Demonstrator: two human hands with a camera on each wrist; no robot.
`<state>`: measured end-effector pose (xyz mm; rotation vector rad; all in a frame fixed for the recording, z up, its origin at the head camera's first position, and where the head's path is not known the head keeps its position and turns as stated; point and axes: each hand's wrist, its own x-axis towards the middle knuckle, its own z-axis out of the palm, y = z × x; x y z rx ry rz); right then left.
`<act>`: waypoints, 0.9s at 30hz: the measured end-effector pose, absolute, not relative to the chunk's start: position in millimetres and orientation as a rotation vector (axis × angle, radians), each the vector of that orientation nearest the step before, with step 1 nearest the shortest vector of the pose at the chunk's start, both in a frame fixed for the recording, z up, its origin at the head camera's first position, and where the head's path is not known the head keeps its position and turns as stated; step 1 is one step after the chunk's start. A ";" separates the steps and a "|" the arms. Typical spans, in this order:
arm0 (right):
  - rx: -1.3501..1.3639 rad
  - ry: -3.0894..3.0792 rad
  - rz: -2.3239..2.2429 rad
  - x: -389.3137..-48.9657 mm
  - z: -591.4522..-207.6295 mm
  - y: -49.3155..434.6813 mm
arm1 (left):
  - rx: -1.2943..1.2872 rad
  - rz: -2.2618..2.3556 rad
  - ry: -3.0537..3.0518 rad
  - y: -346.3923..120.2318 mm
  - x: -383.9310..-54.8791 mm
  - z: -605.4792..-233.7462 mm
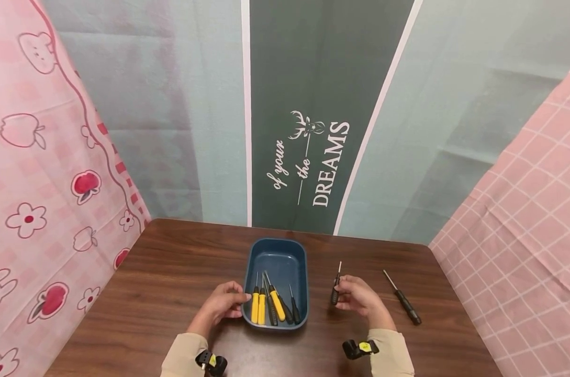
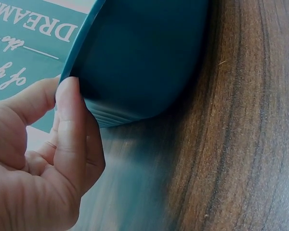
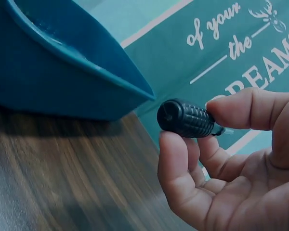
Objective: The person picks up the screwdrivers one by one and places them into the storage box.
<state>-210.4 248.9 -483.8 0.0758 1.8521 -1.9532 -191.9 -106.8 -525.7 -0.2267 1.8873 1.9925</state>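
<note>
A deep blue tray (image 1: 277,246) stands on the table, and my left hand (image 1: 225,302) pinches its left rim between thumb and fingers. In the left wrist view the thumb lies over the tray wall (image 2: 135,57). Several screwdrivers rest in the tray's near half: yellow-handled screwdrivers (image 1: 261,309) and black-handled ones (image 1: 295,312). To the right of the tray my right hand (image 1: 357,297) holds a black screwdriver (image 1: 336,293) by its ribbed handle, tip pointing away. The right wrist view shows the handle's butt end (image 3: 176,117) between thumb and fingers.
Another black screwdriver (image 1: 404,303) lies on the wooden table (image 1: 171,272) to the right of my right hand. Behind the table hangs a green and grey cloth (image 1: 308,78) with lettering. Pink cloths (image 1: 54,183) hang at both sides.
</note>
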 end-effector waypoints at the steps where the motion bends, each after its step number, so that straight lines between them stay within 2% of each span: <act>1: 0.073 1.852 -1.949 -210.5 -483.5 247.2 | -0.227 1.992 1.887 -106.6 -191.4 -525.1; 27: -0.026 2.060 -1.617 -227.8 -459.4 188.5 | -0.240 1.994 1.898 -104.3 -188.9 -521.2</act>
